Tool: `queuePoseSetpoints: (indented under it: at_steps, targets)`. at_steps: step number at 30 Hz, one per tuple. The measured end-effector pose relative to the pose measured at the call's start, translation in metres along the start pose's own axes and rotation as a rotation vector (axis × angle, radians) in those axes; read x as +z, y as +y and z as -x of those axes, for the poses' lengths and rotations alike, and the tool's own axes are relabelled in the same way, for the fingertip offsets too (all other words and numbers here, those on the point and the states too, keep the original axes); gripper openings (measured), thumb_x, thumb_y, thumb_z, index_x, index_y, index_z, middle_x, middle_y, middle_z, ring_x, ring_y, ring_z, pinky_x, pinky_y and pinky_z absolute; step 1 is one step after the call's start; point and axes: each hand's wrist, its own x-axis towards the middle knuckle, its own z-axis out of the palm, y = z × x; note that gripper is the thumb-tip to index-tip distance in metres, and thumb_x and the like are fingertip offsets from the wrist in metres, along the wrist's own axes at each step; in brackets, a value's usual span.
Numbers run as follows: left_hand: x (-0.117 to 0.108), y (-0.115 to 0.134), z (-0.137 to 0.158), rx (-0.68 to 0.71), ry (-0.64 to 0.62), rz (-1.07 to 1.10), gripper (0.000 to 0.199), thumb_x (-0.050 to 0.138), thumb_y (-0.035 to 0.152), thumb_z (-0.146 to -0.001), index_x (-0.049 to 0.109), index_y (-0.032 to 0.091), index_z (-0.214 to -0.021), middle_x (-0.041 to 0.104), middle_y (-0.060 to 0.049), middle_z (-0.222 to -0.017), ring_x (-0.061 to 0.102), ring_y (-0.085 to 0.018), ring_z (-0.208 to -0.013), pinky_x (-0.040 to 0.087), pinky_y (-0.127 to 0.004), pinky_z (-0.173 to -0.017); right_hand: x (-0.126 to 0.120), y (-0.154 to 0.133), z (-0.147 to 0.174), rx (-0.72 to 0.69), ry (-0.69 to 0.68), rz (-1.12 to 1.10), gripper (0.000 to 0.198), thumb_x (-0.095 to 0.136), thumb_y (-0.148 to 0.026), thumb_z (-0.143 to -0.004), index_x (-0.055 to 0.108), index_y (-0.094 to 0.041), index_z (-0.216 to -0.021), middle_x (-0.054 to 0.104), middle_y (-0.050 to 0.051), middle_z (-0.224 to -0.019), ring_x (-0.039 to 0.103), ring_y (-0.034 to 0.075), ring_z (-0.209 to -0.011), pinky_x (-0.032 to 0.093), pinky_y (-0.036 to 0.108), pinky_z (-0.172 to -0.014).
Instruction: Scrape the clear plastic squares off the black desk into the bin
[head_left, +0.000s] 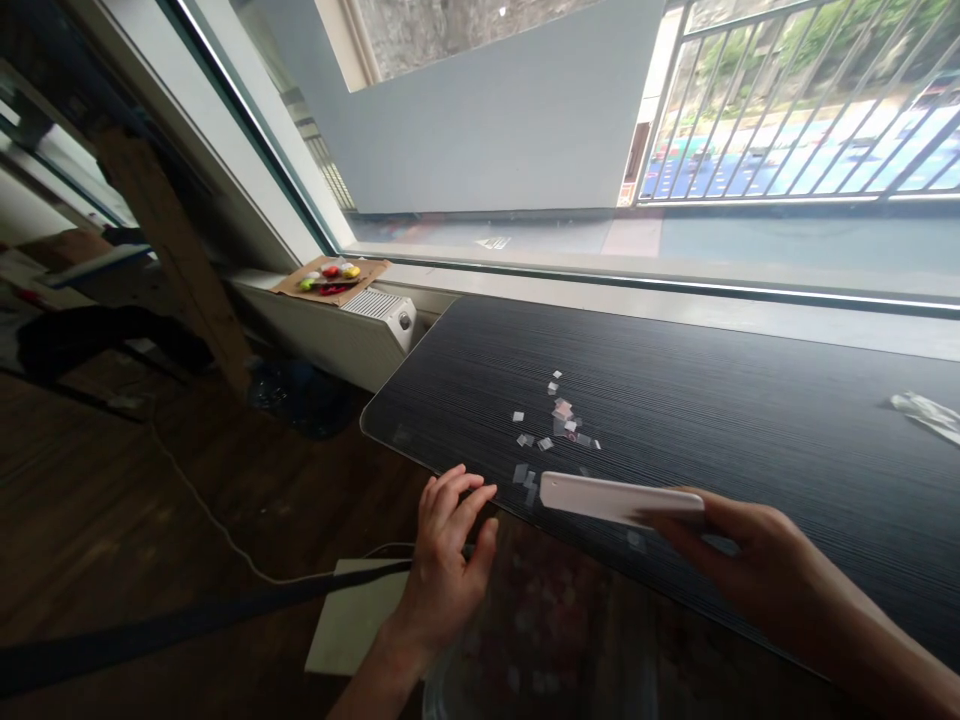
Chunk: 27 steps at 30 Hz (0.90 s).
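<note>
Right hand (754,545) grips pale slab (600,498) near scraps (562,409).

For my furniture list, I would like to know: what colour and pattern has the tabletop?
Black, with fine streaks; the tabletop shows in the head view.

The dark, finely streaked table (750,380) is showing its rounded near-left corner, and small clear and white scraps (545,443) are lying scattered toward the left end, a pinkish piece (562,409) sitting among them! A few are hugging the near edge, while a crumpled whitish strip (928,416) is resting well apart, toward the right.
</note>
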Motion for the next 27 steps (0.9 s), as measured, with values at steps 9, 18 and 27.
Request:
queuePoseSetpoints:
  at_steps: [9,18,27]
  targets:
    - [0.0,0.003,-0.002,0.021,0.021,0.008,0.031,0.053,0.013,-0.094,0.06,0.024,-0.121,0.063,-0.008,-0.121,0.054,-0.026,-0.128,0.043,-0.053,-0.111,0.015,-0.014,-0.036,-0.067,-0.033,0.006,0.031,0.055,-0.038,-0.093,0.081,-0.021,-0.09,0.079,-0.001,-0.079,0.072,0.02,-0.071,0.055,0.024,-0.064]
    - [0.001,0.0,-0.001,0.024,0.007,-0.009,0.029,0.051,0.016,-0.095,0.06,0.024,-0.122,0.064,-0.008,-0.12,0.054,-0.027,-0.127,0.046,-0.053,-0.109,-0.032,0.036,0.039,0.123,0.085,-0.04,0.026,0.072,-0.054,-0.079,0.084,-0.032,-0.088,0.083,0.0,-0.087,0.078,0.027,-0.076,0.064,0.031,-0.071]
    - [0.002,0.007,-0.006,0.06,-0.006,-0.007,0.029,0.052,0.015,-0.094,0.06,0.023,-0.121,0.062,-0.008,-0.12,0.054,-0.027,-0.127,0.047,-0.052,-0.109,-0.012,0.047,0.09,0.468,0.311,-0.323,0.029,0.08,-0.055,-0.068,0.086,-0.031,-0.081,0.083,0.004,-0.081,0.08,0.032,-0.073,0.066,0.033,-0.061]
